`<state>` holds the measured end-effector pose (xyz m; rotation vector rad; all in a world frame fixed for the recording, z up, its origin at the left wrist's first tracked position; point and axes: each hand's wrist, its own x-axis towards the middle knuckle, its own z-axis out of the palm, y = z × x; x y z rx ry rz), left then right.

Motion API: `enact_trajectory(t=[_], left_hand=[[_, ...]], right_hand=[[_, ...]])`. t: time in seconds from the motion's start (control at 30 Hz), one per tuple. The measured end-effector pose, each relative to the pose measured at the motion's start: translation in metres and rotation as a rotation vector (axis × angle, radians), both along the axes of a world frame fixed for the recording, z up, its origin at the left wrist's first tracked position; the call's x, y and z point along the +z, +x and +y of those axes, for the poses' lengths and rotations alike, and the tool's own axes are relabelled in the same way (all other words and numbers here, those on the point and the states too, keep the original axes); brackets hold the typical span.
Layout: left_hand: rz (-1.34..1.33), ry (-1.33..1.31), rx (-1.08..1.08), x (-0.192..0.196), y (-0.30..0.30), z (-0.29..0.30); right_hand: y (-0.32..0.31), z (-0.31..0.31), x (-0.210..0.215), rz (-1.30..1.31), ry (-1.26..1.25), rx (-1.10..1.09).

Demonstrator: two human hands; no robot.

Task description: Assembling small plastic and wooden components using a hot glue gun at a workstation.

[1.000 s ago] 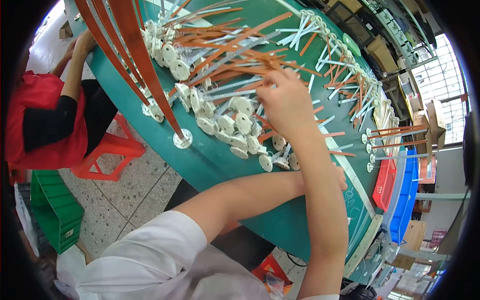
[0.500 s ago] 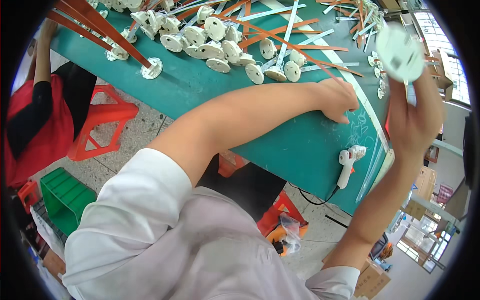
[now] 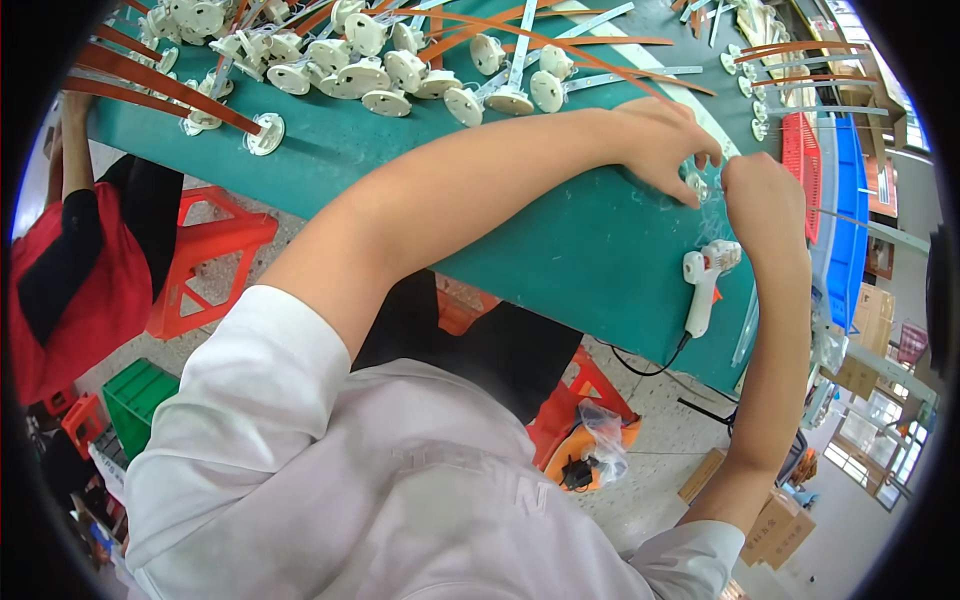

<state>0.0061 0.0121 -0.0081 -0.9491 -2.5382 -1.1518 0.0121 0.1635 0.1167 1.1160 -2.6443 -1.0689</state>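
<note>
Left hand and right hand, fingers curled, pinching a small clear piece together on the green table, orientation unclear, just beyond a white glue gun lying lengthwise, nozzle far-right.

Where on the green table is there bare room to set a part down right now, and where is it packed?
Bare green table shows below the left forearm, between the near edge and the white glue gun. A smaller patch lies near the single white disc. The far side is crowded with white discs and orange strips. Both hands fill the right end.
</note>
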Motion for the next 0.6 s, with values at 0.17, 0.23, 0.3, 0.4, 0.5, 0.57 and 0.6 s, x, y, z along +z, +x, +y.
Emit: enact_trajectory(t=[0.17, 0.23, 0.3, 0.4, 0.5, 0.57, 0.6], left_hand=[[-0.075, -0.115, 0.03, 0.008, -0.001, 0.004], [-0.077, -0.125, 0.037, 0.006, 0.0, 0.004], [-0.079, -0.133, 0.053, 0.003, 0.001, -0.002], [-0.104, -0.072, 0.018, -0.001, 0.001, -0.008], [-0.112, -0.068, -0.071, 0.003, -0.003, 0.004], [-0.103, -0.08, -0.056, 0.002, -0.004, 0.001], [-0.089, -0.084, -0.036, 0.002, -0.005, 0.001]], right_hand=[[0.01, -0.014, -0.006, 0.003, -0.002, 0.129], [0.02, -0.016, -0.002, -0.038, -0.171, 0.306], [0.037, -0.013, 0.002, -0.08, -0.34, 0.492], [0.083, 0.025, -0.007, 0.001, -0.887, 0.354], [0.107, 0.098, -0.05, 0.217, -1.064, -0.191], [0.106, 0.102, -0.069, 0.187, -1.119, -0.297], [0.105, 0.103, -0.074, 0.16, -1.166, -0.395]])
